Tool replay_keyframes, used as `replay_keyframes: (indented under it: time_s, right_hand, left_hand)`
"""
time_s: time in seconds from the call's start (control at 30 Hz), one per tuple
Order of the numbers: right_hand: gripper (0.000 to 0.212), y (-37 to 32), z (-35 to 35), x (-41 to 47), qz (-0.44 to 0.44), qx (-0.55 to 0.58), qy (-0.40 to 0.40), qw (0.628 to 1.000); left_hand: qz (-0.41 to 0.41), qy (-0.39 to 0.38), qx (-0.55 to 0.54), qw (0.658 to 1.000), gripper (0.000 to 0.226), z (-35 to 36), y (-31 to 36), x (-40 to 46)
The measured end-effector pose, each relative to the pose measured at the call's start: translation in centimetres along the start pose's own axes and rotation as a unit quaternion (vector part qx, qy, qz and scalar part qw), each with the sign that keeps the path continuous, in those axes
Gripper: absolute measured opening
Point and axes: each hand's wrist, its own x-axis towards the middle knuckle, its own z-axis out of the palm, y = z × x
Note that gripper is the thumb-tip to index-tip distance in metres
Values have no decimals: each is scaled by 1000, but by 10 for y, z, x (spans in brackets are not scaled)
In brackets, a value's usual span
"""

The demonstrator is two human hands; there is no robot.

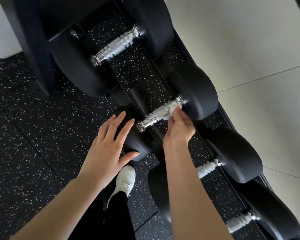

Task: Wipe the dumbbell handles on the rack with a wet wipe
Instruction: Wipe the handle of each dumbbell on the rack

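While left hand (pixel 109 144) rests flat, right grip (pixel 177 126) pinches wipe (pixel 171 110) against handle (pixel 158 112)

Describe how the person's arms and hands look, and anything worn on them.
Both arms are bare from the forearms down, with no sleeves in view. The left hand and the right hand wear no gloves, and no rings, watch or bracelets show. The fingernails are short and plain. Below, dark trousers and a white sneaker are visible.

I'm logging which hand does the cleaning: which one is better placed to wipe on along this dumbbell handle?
Right. The right hand already pinches the wet wipe against the chrome handle; the left hand rests flat on the near weight head, steadying it.
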Motion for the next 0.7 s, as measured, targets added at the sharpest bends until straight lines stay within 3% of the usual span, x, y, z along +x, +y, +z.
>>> replay_keyframes:
  time_s: [0.23, 0.53, 0.7]
  right_hand:
    - [8, -2, 6, 11, -17, 46, -5, 999]
    - [19, 9, -13, 25, 84, 130, -186, 970]
    - [27, 20, -26, 26, 127, 93, -283, 946]
  left_hand:
    - [3, -6, -5, 1000, 83, 0, -2, 1]
    - [9, -3, -6, 1000, 83, 3, -5, 1]
    - [9, 10, -6, 1000, 81, 3, -3, 0]
